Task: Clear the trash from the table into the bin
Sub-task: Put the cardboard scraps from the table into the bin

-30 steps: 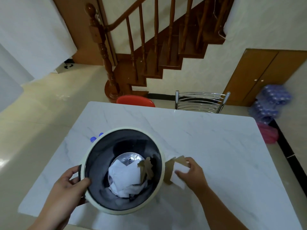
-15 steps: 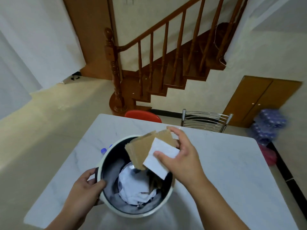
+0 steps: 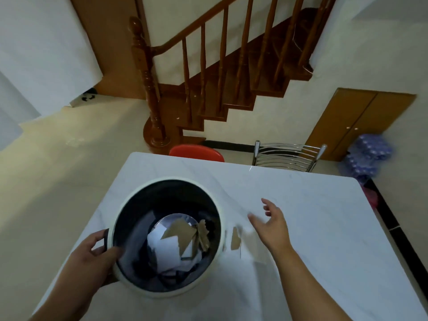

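A round bin with a cream rim and dark liner stands tilted on the white marble table. Inside it lie white paper and torn brown cardboard. My left hand grips the bin's left rim. To the right of the bin my right hand hovers over the table, fingers spread and holding nothing. A small brown and white scrap lies blurred on the table between the bin and my right hand.
A red stool and a metal chair stand at the table's far edge. A wooden staircase rises behind them. Blue and pink bags sit on the floor at the right by a wooden cabinet.
My right hand lifted the cardboard and white paper over the bin, let them drop in, and moved right with its fingers spread. The left hand stayed on the rim.
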